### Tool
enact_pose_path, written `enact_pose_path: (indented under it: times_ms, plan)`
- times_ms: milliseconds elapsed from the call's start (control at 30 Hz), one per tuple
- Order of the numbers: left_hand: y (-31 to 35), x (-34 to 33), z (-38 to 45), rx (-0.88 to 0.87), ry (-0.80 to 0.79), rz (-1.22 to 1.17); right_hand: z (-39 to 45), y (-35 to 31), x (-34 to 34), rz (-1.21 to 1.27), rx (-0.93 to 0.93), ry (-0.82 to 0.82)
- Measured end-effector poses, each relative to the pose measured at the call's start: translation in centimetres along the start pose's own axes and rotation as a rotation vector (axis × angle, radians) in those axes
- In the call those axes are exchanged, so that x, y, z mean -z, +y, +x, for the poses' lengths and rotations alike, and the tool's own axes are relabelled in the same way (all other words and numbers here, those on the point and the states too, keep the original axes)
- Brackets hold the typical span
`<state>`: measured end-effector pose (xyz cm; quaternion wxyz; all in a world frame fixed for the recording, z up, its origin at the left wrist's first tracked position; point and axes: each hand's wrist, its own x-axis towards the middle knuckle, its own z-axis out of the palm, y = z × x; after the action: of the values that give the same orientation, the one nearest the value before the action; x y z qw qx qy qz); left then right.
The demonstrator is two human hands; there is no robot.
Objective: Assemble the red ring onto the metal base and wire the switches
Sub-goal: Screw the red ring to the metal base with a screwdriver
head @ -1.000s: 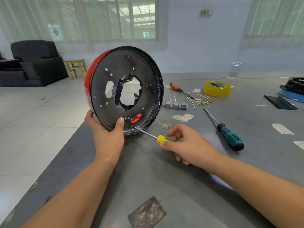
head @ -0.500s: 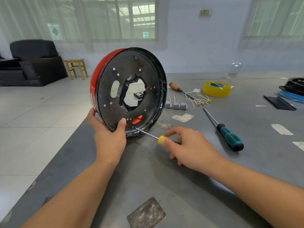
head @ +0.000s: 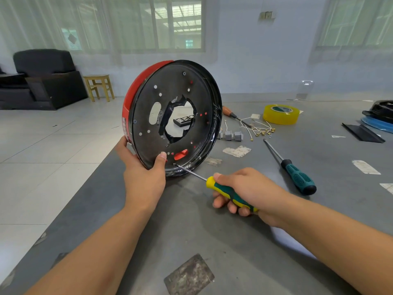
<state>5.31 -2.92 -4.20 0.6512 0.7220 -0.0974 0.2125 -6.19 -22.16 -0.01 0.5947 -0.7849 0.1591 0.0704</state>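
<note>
Head view. The metal base (head: 176,116), a dark perforated disc with a ragged central opening, is stood on edge on the grey table (head: 212,241), its lower rim touching the tabletop. The red ring (head: 140,86) is seated against the far face of the base and is seen along the upper-left edge only. The lower-left rim of the base is gripped by the left hand (head: 142,177): the thumb is laid on the near face, while the fingers are wrapped behind the ring. A yellow-and-green screwdriver (head: 225,191) is held in the closed right hand (head: 248,192), fingers curled under the handle and thumb on top. Its shaft is angled up and to the left of that hand, and its tip is set against the near face of the base just beside the left thumb, below a red slot-shaped opening. Whether a screw is under the tip cannot be told.

Beyond the right hand, a teal-handled screwdriver (head: 297,177) is laid flat on the table. Farther out, small grey switches (head: 232,135) are placed close to the right rim of the base, with loose white wires (head: 259,128) and an orange-handled screwdriver (head: 228,112) just behind them. A roll of yellow tape (head: 280,113) is set well beyond the right hand.
</note>
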Motion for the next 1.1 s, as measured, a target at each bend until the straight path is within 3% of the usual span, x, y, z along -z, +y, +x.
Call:
enact_pose_path:
  times_ms: [133,267,433,567,667,833,1033,1100]
  plan:
    - [-0.3,0.0,0.1,0.015,0.037,-0.007,0.4,0.0,0.0,0.016,0.062,0.095]
    - [-0.7,0.2,0.6,0.055,0.089,-0.016,0.4,-0.3,-0.3,0.239,0.127,0.103]
    - [-1.3,0.4,1.3,0.125,0.164,-0.058,0.4,0.1,-0.1,0.452,0.435,0.235]
    - [-1.8,0.4,1.5,0.150,0.176,-0.034,0.0,0.6,0.4,-0.060,0.683,0.341]
    - [-1.9,0.5,1.6,0.178,0.179,-0.032,-0.1,0.7,1.4,-0.369,0.685,0.314]
    - [-1.6,0.4,1.5,0.198,0.183,-0.030,0.2,0.8,3.0,-0.403,0.767,0.192]
    - [-1.4,0.3,1.2,0.165,0.151,0.028,0.4,0.6,2.6,-0.546,0.707,0.441]
    - [-1.5,0.3,1.3,0.184,0.160,0.009,0.4,0.5,2.8,-0.636,0.695,0.450]
